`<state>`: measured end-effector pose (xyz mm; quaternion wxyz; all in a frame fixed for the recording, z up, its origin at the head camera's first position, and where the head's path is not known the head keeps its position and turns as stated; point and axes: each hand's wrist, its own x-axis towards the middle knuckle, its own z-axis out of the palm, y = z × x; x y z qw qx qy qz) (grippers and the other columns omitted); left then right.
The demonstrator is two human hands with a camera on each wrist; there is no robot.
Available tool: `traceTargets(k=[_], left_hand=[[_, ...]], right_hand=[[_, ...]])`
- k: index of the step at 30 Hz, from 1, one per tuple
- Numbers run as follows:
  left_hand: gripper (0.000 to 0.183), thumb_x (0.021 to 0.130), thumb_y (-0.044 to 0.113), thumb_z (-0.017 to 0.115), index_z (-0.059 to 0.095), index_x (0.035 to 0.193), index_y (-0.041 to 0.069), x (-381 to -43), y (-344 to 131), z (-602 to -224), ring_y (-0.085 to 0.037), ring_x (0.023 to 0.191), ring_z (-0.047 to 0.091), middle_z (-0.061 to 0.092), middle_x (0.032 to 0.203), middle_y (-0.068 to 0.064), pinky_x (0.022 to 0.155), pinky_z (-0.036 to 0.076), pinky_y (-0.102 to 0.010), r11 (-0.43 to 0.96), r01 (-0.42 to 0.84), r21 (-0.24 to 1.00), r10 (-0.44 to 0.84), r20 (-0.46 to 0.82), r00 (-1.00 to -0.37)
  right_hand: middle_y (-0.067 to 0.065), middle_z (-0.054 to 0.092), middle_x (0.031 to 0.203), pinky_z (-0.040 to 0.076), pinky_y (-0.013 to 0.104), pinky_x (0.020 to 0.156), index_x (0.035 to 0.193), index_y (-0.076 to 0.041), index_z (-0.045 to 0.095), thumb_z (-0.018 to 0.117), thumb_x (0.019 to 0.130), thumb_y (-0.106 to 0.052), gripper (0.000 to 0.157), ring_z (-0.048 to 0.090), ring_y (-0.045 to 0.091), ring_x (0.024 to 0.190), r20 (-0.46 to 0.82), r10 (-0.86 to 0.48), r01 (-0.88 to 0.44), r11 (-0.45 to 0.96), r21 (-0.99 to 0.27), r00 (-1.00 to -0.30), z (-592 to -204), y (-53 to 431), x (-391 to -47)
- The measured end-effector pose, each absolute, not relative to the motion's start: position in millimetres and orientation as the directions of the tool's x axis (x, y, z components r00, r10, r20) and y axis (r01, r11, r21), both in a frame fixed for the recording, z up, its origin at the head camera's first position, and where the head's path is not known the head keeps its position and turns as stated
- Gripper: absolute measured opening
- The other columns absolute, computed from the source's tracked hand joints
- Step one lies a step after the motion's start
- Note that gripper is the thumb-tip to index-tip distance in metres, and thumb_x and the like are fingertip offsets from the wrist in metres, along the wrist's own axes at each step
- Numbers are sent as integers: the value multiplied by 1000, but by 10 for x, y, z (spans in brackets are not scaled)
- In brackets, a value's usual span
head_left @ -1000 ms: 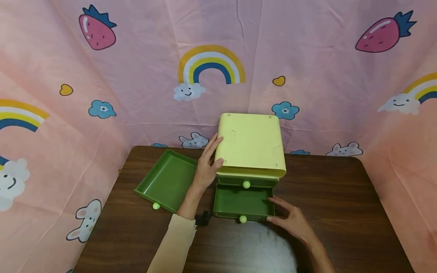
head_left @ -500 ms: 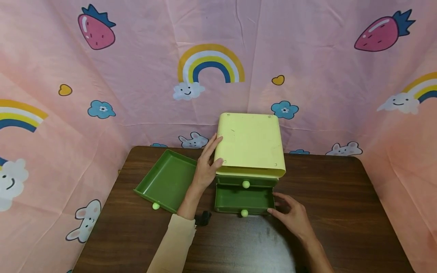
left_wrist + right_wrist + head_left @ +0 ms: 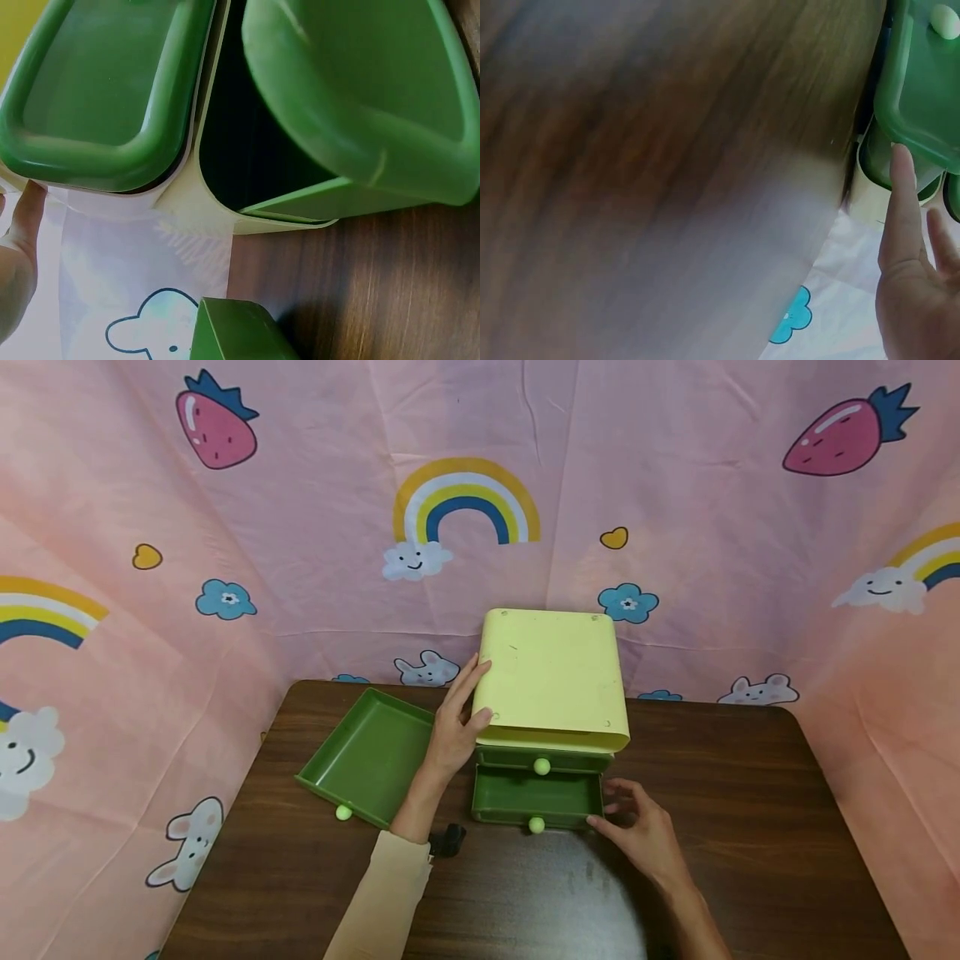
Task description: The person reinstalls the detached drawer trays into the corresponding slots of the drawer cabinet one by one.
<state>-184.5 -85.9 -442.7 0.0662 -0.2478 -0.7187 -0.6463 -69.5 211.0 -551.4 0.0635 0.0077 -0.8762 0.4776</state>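
Observation:
A pale yellow drawer cabinet (image 3: 551, 672) stands at the back of the table. Its lower green drawer (image 3: 501, 817), with a light green knob (image 3: 536, 825), juts out part way and is empty inside. Above it, the upper green drawer (image 3: 495, 758) sits nearly flush. My left hand (image 3: 452, 735) rests against the cabinet's left side, thumb near the top's front corner. At the lower drawer's right front corner is my right hand (image 3: 648, 839); its straight thumb (image 3: 901, 169) touches the drawer front, while the other fingers lie beside the drawer's right side.
A loose green drawer (image 3: 367, 760) lies at an angle on the brown table (image 3: 517, 902), left of the cabinet and partly behind the left forearm. A small black object (image 3: 448, 841) shows by the left wrist. Patterned pink cloth (image 3: 322, 527) hangs behind the table.
The lower drawer has slid a little way back into the cabinet, with my right hand at its corner. My right fingers have shifted from its side rim to outside it. The left hand stays put.

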Motion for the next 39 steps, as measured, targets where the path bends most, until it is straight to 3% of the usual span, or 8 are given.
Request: traceTargets(k=[3, 8, 15, 23, 33, 39], left_hand=[[86, 95, 62, 54, 38, 152, 0, -1843, -849, -4433, -37, 148, 20, 18, 162, -23, 100, 39, -65, 40, 442, 896, 271, 416, -868], [88, 93, 65, 54, 40, 151, 1, -1857, -851, -4453, -37, 148, 22, 21, 161, -21, 100, 37, -67, 29, 447, 894, 251, 427, -869], [82, 95, 60, 55, 40, 151, 2, -1883, -832, -4452, -35, 148, 22, 20, 162, -20, 102, 38, -63, 20, 448, 894, 272, 426, -863], [84, 95, 63, 54, 40, 151, 3, -1871, -846, -4445, -37, 147, 22, 21, 161, -22, 100, 37, -66, 36, 449, 893, 256, 426, -868], [88, 92, 66, 55, 41, 150, 1, -1871, -844, -4454, -35, 146, 26, 22, 161, -22, 94, 46, -56, 35, 452, 891, 253, 430, -867], [92, 90, 69, 54, 43, 149, -1, -1873, -839, -4438, -37, 143, 32, 25, 159, -22, 85, 50, -37, 50, 464, 884, 231, 442, -867]], right_hand=[[10, 65, 121, 56, 43, 78, 132, -12, 55, 89, 75, -19, 66, 69, 23, 91, 119, 68, -65, 532, -845, -991, -5514, 2105, -715], [13, 60, 124, 54, 41, 76, 142, -13, 48, 87, 78, -30, 77, 67, 24, 97, 75, 88, -14, 558, -830, -993, -5509, 2090, -751], [16, 52, 132, 51, 54, 84, 144, -10, 47, 87, 79, -27, 78, 62, 34, 111, 92, 118, -5, 585, -811, -989, -5509, 2098, -779], [15, 46, 143, 46, 57, 94, 151, -15, 39, 84, 81, -35, 85, 53, 36, 123, 53, 89, 7, 568, -823, -995, -5510, 2103, -809], [15, 32, 158, 33, 62, 106, 161, -25, 12, 83, 82, -39, 107, 34, 36, 142, 63, 79, -6, 575, -818, -995, -5537, 2125, -929], [13, 20, 163, 32, 63, 107, 160, -30, 6, 76, 83, -53, 107, 24, 39, 146, -17, 70, 56, 602, -797, -997, -5533, 2133, -990]])
